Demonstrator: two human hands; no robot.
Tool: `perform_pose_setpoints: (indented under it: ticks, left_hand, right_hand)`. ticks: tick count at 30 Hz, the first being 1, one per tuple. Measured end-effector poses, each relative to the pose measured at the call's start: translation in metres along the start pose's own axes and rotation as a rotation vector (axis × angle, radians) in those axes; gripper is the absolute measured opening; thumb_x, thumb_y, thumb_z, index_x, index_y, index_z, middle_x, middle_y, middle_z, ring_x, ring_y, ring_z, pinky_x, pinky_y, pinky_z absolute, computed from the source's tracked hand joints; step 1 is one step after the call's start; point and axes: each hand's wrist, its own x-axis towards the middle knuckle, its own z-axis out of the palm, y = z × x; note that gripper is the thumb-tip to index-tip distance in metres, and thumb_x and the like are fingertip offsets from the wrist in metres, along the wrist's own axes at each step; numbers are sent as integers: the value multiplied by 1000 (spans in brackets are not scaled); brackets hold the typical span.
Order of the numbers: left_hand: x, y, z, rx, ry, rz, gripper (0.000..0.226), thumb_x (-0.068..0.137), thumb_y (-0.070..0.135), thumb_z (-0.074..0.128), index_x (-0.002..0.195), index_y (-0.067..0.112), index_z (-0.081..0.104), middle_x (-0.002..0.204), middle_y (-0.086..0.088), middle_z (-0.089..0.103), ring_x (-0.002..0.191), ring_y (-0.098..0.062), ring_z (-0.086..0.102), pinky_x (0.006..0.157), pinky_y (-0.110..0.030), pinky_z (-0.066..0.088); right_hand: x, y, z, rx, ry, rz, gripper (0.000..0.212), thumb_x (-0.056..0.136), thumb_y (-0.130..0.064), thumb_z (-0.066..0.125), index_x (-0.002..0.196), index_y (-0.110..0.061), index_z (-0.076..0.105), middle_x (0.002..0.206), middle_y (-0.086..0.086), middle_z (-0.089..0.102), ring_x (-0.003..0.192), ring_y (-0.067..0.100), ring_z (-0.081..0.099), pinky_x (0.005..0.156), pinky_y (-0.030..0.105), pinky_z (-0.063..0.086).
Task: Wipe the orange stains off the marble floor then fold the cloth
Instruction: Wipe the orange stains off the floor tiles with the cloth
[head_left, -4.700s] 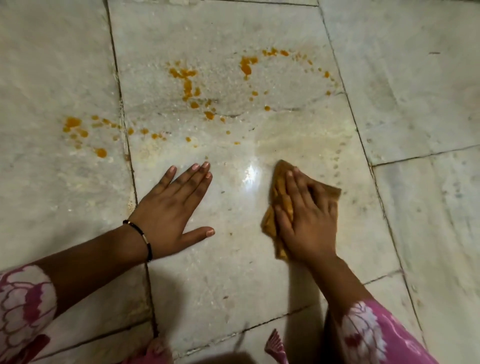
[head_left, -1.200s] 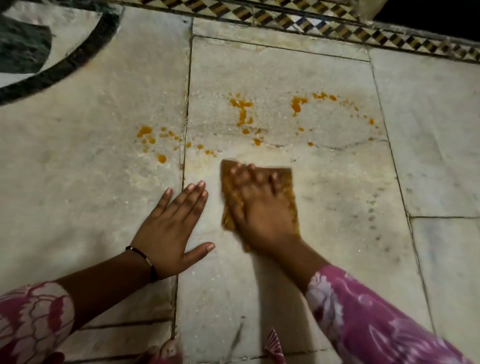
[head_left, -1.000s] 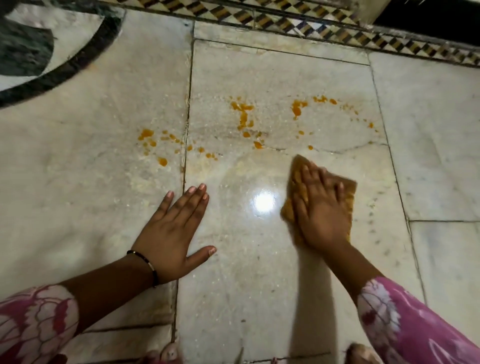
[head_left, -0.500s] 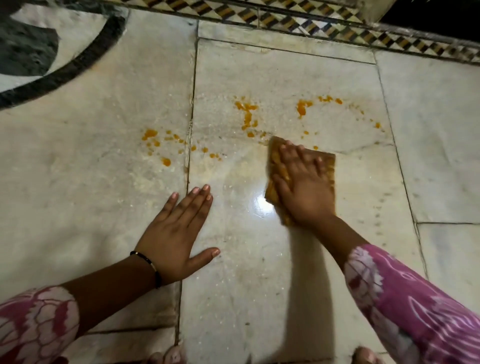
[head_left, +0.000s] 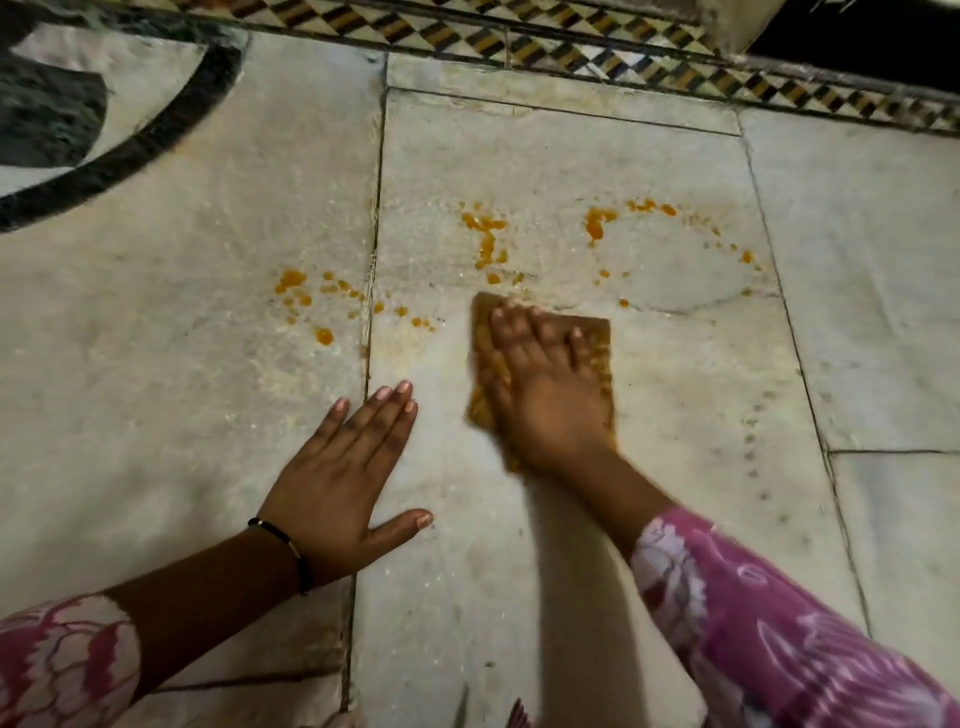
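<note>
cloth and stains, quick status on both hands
Right hand flat on the cloth, pressing it down. Left hand flat on the marble floor. Orange stains remain just beyond the cloth. Nothing in the way.

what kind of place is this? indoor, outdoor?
Likely indoors, a home or hall floor: large marble slabs with joints, a patterned inlay border along the far edge, and a dark curved inlay band on the left.

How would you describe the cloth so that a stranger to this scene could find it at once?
Start at the patterned border along the far edge of the marble floor, then come down the middle slab past the orange stains. Just below them the right hand presses flat on the cloth. It is a solid mustard-brown rectangle, not scattered drops.
</note>
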Motion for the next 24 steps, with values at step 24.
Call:
perform_pose_setpoints:
  ticks: [24]
  left_hand:
    - [1, 4, 1, 8, -4, -25, 89, 87, 68, 27, 150, 5, 16, 158, -11, 10, 146, -23, 8, 117, -44, 8]
  right_hand:
    - [-104, 55, 1, -41, 95, 232, 62, 93, -39, 27, 151, -22, 21, 157, -2, 20, 145, 21, 17, 115, 50, 14]
